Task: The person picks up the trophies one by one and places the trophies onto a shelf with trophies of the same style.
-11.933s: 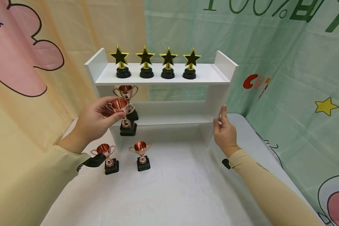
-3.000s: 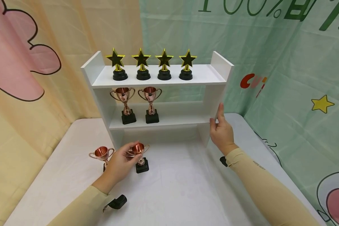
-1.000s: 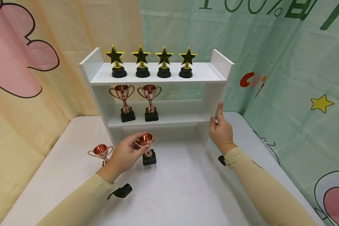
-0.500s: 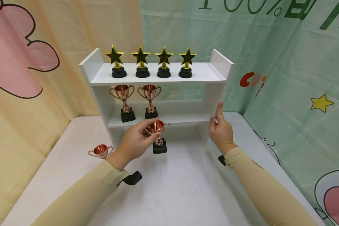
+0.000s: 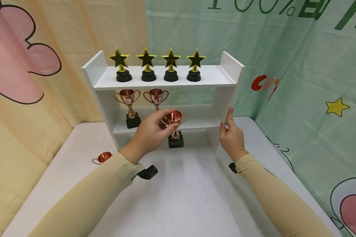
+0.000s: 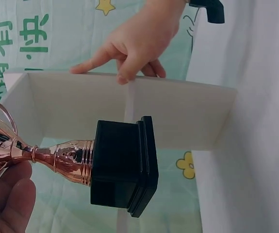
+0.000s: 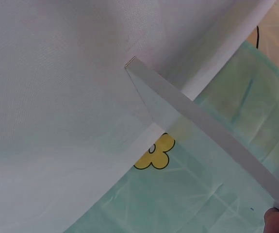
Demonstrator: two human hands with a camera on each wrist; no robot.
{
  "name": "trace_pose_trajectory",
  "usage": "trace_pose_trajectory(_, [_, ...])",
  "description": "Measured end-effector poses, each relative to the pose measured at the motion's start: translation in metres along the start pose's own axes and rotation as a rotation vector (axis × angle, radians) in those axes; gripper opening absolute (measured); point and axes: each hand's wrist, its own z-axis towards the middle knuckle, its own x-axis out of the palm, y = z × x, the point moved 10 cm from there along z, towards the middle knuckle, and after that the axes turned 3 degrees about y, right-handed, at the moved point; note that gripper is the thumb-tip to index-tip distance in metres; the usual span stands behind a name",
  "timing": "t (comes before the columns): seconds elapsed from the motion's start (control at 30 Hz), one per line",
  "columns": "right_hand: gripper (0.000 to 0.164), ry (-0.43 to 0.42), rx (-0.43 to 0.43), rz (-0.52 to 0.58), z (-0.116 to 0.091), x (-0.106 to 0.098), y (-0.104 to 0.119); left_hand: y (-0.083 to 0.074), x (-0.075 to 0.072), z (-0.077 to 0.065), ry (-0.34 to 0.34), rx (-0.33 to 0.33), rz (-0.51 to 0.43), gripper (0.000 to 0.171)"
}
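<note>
My left hand [image 5: 149, 131] pinches a rose-gold trophy cup [image 5: 176, 142] by its bowl, thumb in front. In the left wrist view the cup's black square base [image 6: 120, 165] points toward the shelf. In the head view the cup overlaps the middle board of the white shelf [image 5: 198, 123]. Two matching trophy cups stand there on the left, one [image 5: 132, 121] in full sight, the other [image 5: 156, 96] partly behind my left hand. My right hand [image 5: 233, 140] holds the shelf's right side panel by its front edge, index finger pointing up. A fingertip [image 7: 276, 221] shows in the right wrist view.
Several gold star trophies [image 5: 148, 75] with black bases line the top board. Another rose-gold cup [image 5: 103, 157] is on the white table [image 5: 178, 204] at left, mostly hidden by my left sleeve. Printed curtains [image 5: 299, 82] surround the table.
My left hand has lifted the trophy cup from the table up and rightward to the middle board's height. Earlier, a second cup joined the first on that board. My right hand stays put.
</note>
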Motion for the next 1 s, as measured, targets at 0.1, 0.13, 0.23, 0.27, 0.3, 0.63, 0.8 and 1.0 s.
trace_pose_trajectory(0.1, [0.072,0.002,-0.001,-0.002,0.000,0.000,-0.001,-0.003,0.000,0.008,0.002,-0.002,0.001,0.052])
trace_pose_trajectory(0.13, [0.072,0.003,-0.002,-0.002,0.000,0.000,-0.001,-0.004,0.000,0.010,0.003,-0.003,-0.001,0.053])
trace_pose_trajectory(0.23, [0.072,0.001,-0.003,0.000,0.000,0.000,-0.001,-0.006,-0.001,0.017,-0.001,-0.004,-0.009,0.053])
trace_pose_trajectory(0.27, [0.072,-0.001,-0.005,0.000,0.000,0.000,-0.001,-0.006,-0.001,0.019,-0.003,-0.003,-0.013,0.053])
trace_pose_trajectory(0.3, [0.071,-0.002,-0.005,0.000,0.000,0.000,-0.001,-0.006,-0.001,0.021,-0.005,-0.003,-0.014,0.053])
trace_pose_trajectory(0.63, [0.071,-0.001,-0.004,-0.011,0.000,0.001,-0.001,-0.008,-0.003,0.036,-0.009,0.012,-0.011,0.052])
trace_pose_trajectory(0.8, [0.073,-0.013,-0.020,-0.007,0.000,0.000,-0.001,-0.007,-0.003,0.042,-0.010,0.002,0.006,0.052])
trace_pose_trajectory(1.0, [0.073,-0.017,-0.035,-0.007,0.000,0.000,0.000,-0.001,-0.001,0.047,-0.013,-0.016,0.026,0.052])
